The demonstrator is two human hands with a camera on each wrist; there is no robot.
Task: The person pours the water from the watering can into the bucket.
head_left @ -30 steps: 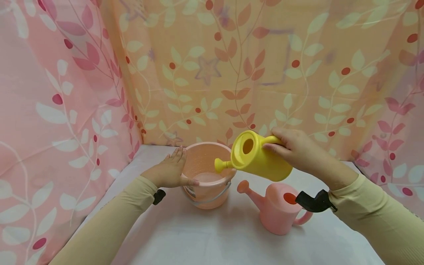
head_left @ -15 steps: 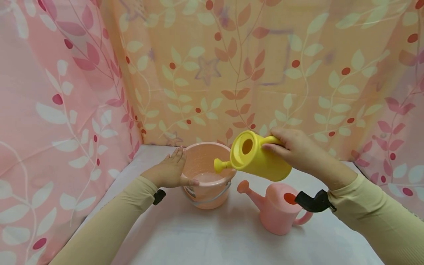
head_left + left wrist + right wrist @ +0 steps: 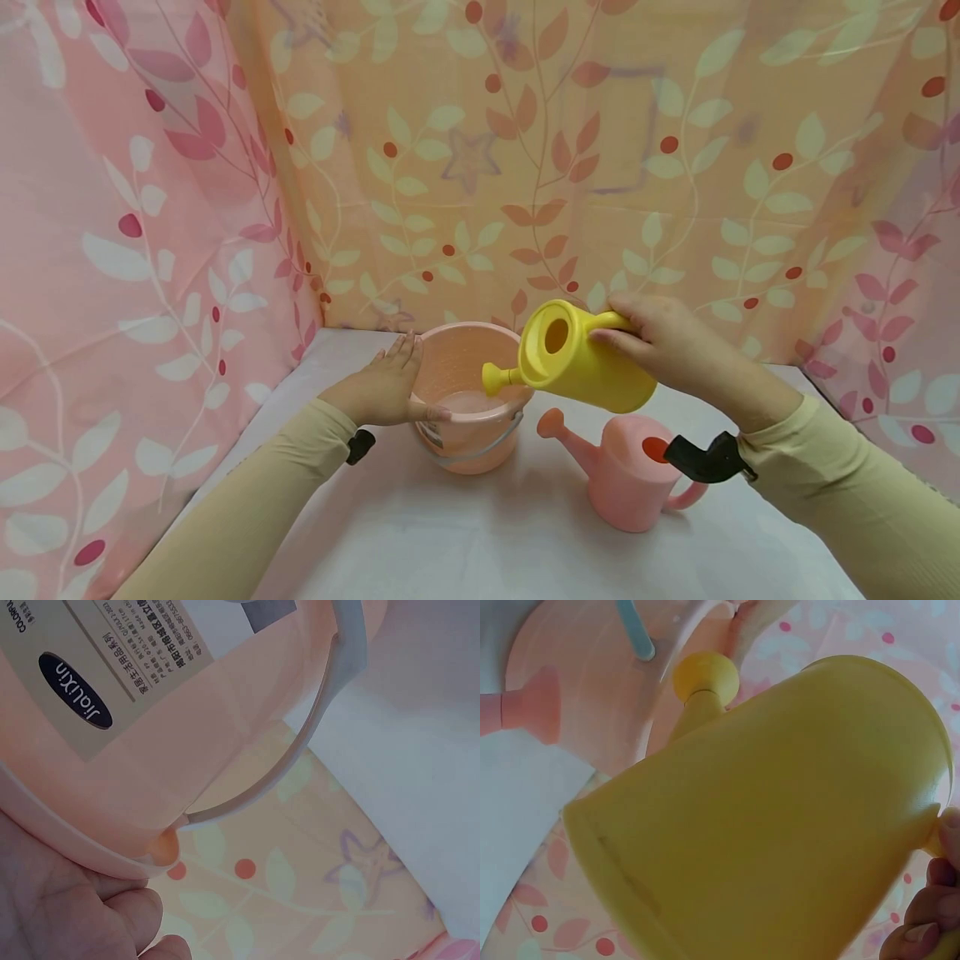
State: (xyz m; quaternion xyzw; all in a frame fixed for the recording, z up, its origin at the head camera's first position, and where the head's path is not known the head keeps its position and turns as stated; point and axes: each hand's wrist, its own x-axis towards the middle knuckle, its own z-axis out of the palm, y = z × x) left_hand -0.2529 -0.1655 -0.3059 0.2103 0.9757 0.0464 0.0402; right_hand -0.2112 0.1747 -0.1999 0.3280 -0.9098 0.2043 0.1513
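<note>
My left hand (image 3: 378, 385) lies against the left side of a peach plastic bucket (image 3: 480, 446), fingers straight along the rim and thumb across its front edge. In the left wrist view, fingertips (image 3: 135, 911) show right at the rim. My right hand (image 3: 671, 342) grips the handle of a yellow watering can (image 3: 600, 371), which is tilted with its spout over the bucket's right rim. Its round rose (image 3: 705, 677) faces into the bucket, where a shallow layer of clear liquid appears. No stream is visible from the spout.
A pink watering can (image 3: 633, 479) stands on the white tabletop (image 3: 465, 533) below my right hand, its spout pointing toward the bucket. The bucket's grey handle (image 3: 480, 450) hangs down in front. Leaf-patterned curtains (image 3: 480, 167) enclose the table at the back and sides.
The yellow watering can and my right hand have shifted slightly left and a little lower over the bucket. My left hand, the bucket and the pink watering can stay where they were.
</note>
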